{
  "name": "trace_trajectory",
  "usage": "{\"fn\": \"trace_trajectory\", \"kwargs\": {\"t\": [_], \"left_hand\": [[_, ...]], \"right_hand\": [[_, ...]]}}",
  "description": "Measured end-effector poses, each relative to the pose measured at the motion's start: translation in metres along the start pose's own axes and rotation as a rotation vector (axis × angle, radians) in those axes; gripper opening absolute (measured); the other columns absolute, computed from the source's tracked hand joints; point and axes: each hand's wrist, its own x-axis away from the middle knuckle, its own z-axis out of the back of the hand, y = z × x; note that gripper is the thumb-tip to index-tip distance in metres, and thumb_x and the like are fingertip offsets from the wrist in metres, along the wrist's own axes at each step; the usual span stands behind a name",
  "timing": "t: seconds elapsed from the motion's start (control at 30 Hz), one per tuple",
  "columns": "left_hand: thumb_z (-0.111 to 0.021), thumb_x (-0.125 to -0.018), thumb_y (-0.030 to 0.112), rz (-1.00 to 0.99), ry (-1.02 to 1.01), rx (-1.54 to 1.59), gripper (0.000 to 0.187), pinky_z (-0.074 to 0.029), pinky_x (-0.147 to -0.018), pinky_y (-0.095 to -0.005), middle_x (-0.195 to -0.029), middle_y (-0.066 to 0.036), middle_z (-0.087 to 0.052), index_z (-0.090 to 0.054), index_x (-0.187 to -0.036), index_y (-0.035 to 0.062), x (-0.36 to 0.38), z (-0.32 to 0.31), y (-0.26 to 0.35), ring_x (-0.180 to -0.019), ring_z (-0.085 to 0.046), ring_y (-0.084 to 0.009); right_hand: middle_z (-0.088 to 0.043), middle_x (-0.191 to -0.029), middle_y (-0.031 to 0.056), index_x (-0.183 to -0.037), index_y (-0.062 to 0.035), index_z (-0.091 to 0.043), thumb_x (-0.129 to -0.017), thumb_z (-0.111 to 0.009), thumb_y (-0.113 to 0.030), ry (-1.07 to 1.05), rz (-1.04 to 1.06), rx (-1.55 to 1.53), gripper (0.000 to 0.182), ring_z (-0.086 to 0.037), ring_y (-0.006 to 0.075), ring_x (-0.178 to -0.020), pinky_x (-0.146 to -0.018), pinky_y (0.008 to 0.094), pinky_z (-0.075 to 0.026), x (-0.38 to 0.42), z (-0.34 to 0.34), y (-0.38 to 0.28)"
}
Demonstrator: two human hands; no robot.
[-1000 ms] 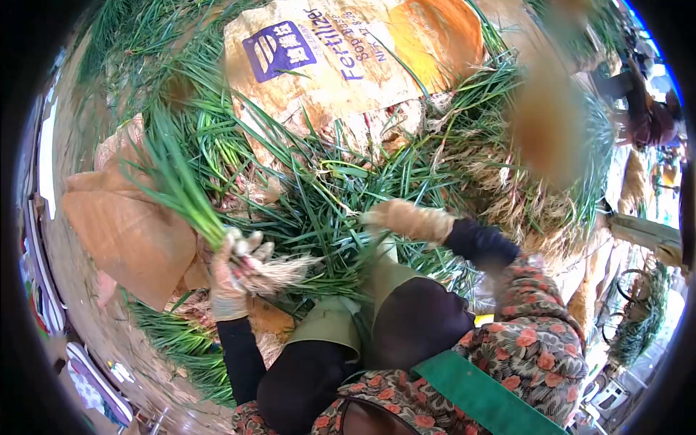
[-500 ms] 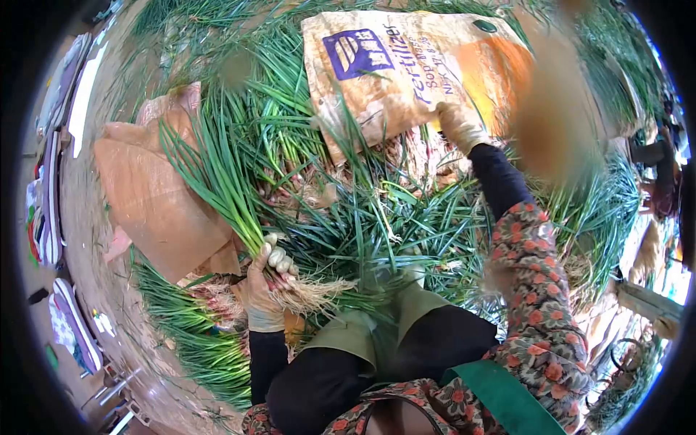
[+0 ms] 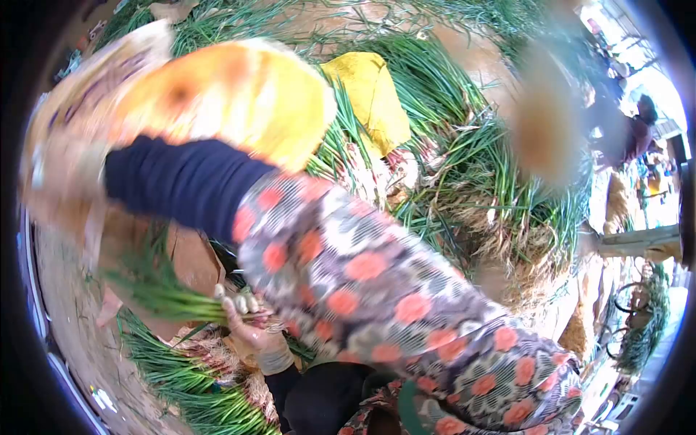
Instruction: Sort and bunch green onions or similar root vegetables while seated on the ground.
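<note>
My left hand (image 3: 254,339), low on the left, is closed around a bunch of spring onions (image 3: 192,304); its white bulbs show above my fingers and the green leaves point left. My right hand (image 3: 65,174) is far out to the left and smeared by motion. It grips the printed fertilizer sack (image 3: 239,101), whose orange and white side is lifted and swung across the upper left. My fingers on the sack are too blurred to make out singly. My right sleeve crosses the view and hides much of the middle.
Spring onions lie heaped at the upper middle (image 3: 417,80) and right (image 3: 500,181), partly under a yellow sack piece (image 3: 373,101). More bunches (image 3: 196,370) lie at the lower left, near a brown sheet (image 3: 192,257). A wooden beam (image 3: 641,243) stands at right.
My right hand has pulled the fertilizer sack from the upper middle to the left, uncovering onions and the yellow piece. The held bunch has tilted left. My view has shifted right.
</note>
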Motion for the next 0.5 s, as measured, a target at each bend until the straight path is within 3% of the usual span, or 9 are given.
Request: {"fn": "trace_trajectory", "kwargs": {"t": [0.03,0.07,0.13,0.23,0.3,0.37,0.43,0.47,0.5], "left_hand": [[-0.051,-0.091,0.022,-0.081,0.216,-0.139,0.021,-0.032,-0.048,-0.0216,-0.058,0.006,-0.031,-0.053,-0.104,0.0057,0.007,-0.008,0.012,-0.049,-0.031,-0.0078],[-0.05,-0.091,0.024,-0.245,0.181,-0.239,0.024,-0.033,-0.049,-0.0191,-0.062,0.004,-0.035,-0.055,-0.102,0.0036,0.031,-0.037,0.024,-0.051,-0.033,-0.0075],[-0.05,-0.091,0.026,-0.162,-0.351,0.065,0.03,-0.037,-0.052,-0.0183,-0.068,0.002,-0.041,-0.052,-0.112,0.0035,0.012,0.01,0.037,-0.054,-0.039,-0.0085],[-0.051,-0.091,0.029,-0.137,0.053,-0.01,0.035,-0.043,-0.054,-0.0206,-0.075,0.0,-0.048,-0.048,-0.116,0.005,0.035,0.005,0.061,-0.057,-0.047,-0.0109],[-0.053,-0.09,0.031,-0.178,0.083,-0.067,0.033,-0.043,-0.055,-0.0226,-0.072,0.0,-0.049,-0.048,-0.111,0.0063,0.03,-0.002,0.073,-0.057,-0.049,-0.0122],[-0.053,-0.09,0.032,-0.154,0.001,-0.008,0.029,-0.044,-0.054,-0.0232,-0.072,-0.001,-0.05,-0.05,-0.103,0.0069,0.004,0.014,0.078,-0.058,-0.05,-0.0121],[-0.053,-0.09,0.033,-0.096,-0.144,0.114,0.026,-0.045,-0.053,-0.0231,-0.074,-0.001,-0.05,-0.052,-0.093,0.0071,-0.026,0.028,0.074,-0.058,-0.05,-0.0114],[-0.056,-0.089,0.034,-0.238,-0.04,0.005,0.028,-0.045,-0.055,-0.0239,-0.068,-0.001,-0.049,-0.049,-0.078,0.0087,-0.005,0.001,0.071,-0.058,-0.049,-0.0127],[-0.056,-0.089,0.035,-0.259,-0.018,0.011,0.029,-0.045,-0.056,-0.0247,-0.067,-0.001,-0.049,-0.049,-0.077,0.0088,0.003,-0.008,0.079,-0.059,-0.05,-0.0132]], "right_hand": [[-0.062,-0.094,0.0141,-0.099,-0.0019,-0.058,-0.079,-0.058,-0.023,-0.057,0.033,0.015,0.029,-0.06,0.0263,-0.082,-0.073,0.0347,-0.047,-0.007,-0.012,-0.024],[-0.062,-0.094,0.014,-0.101,-0.0018,-0.058,-0.079,-0.058,-0.023,-0.119,0.049,0.026,0.031,-0.06,0.0268,-0.082,-0.074,0.035,-0.048,-0.011,-0.026,-0.039],[-0.063,-0.095,0.014,-0.104,-0.0016,-0.058,-0.079,-0.059,-0.025,-0.238,0.021,0.037,0.034,-0.06,0.0278,-0.084,-0.075,0.0357,-0.048,-0.003,-0.059,-0.042],[-0.061,-0.09,0.0191,-0.104,-0.0009,-0.055,-0.076,-0.064,-0.028,-0.236,0.036,-0.067,0.04,-0.059,0.0281,-0.08,-0.073,0.036,-0.047,0.053,-0.101,-0.016],[-0.061,-0.095,0.0157,-0.116,-0.0028,-0.048,-0.077,-0.064,-0.028,-0.552,-0.232,-0.416,0.049,-0.058,0.0262,-0.086,-0.076,0.0368,-0.046,0.114,-0.066,-0.043],[-0.059,-0.106,0.0079,-0.11,-0.0046,-0.05,-0.08,-0.064,-0.024,-0.585,-0.526,-1.057,0.038,-0.055,0.019,-0.097,-0.084,0.0329,-0.043,0.164,-0.114,-0.033],[-0.059,-0.1,0.005,-0.108,-0.0044,-0.05,-0.08,-0.064,-0.023,-0.404,-0.391,-0.913,0.036,-0.054,0.0172,-0.091,-0.082,0.0318,-0.044,0.192,-0.114,-0.031],[-0.06,-0.096,0.0036,-0.108,-0.0043,-0.051,-0.081,-0.065,-0.022,-0.318,-0.324,-0.847,0.035,-0.054,0.0164,-0.087,-0.08,0.0312,-0.044,0.201,-0.106,-0.042],[-0.06,-0.096,0.0033,-0.105,-0.0045,-0.054,-0.082,-0.063,-0.025,-0.451,-0.459,-0.756,0.033,-0.053,0.0143,-0.085,-0.078,0.0289,-0.044,0.207,-0.093,-0.049]]}}
